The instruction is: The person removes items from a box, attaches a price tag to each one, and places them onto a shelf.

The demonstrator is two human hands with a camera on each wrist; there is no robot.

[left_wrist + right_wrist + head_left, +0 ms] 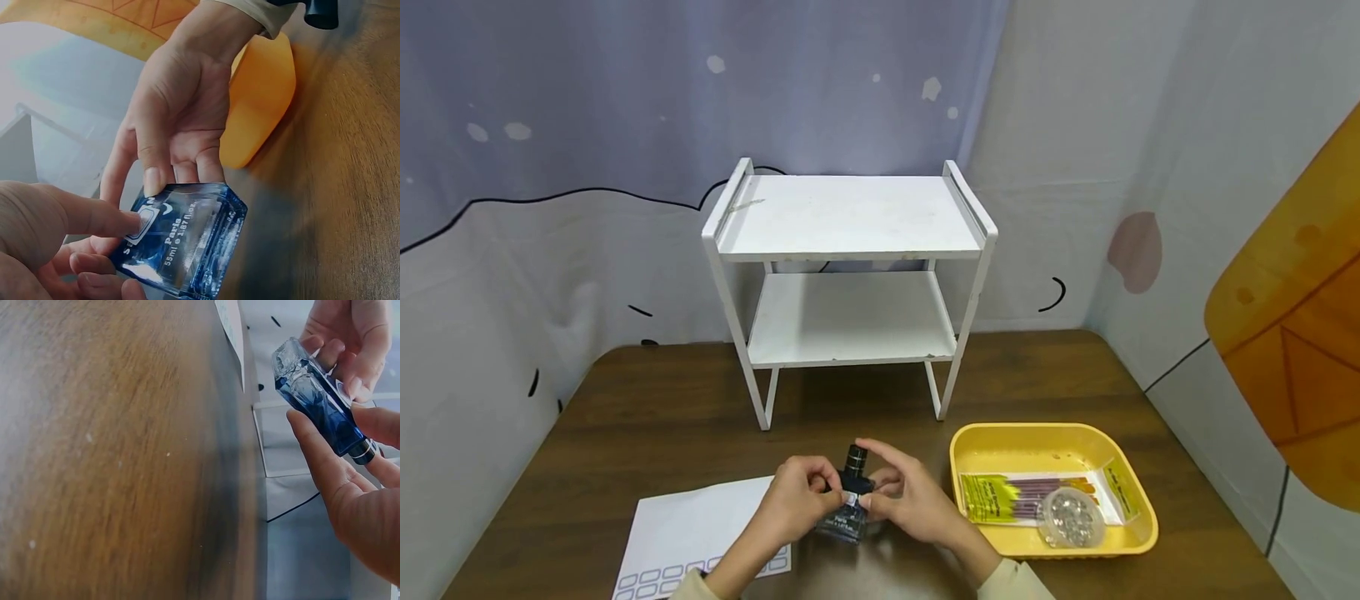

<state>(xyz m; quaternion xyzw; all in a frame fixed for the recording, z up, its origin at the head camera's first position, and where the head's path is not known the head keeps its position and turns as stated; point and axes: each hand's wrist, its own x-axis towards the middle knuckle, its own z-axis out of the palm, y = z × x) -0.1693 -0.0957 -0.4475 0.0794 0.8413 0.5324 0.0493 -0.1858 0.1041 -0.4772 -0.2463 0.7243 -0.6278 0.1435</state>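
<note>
A dark blue glass perfume bottle (842, 525) with a black cap (855, 460) is held tilted between the two hands over the table. The right hand (917, 500) grips it, thumb on the front face and a finger reaching up to the cap. The left hand (801, 497) has its thumb on a small white label (145, 224) against the bottle's front, its other fingers curled at the bottle's side. White lettering on the glass (181, 240) includes "Paris". By the left forearm lies a white sheet (700, 521) printed with blue-framed labels.
A yellow tray (1022, 432) at the right holds a packet of thin sticks (992, 498) and a round clear container (1072, 518). A white two-tier shelf (850, 217) stands behind the hands on the brown table (647, 400). Printed curtains (1060, 125) hang around it.
</note>
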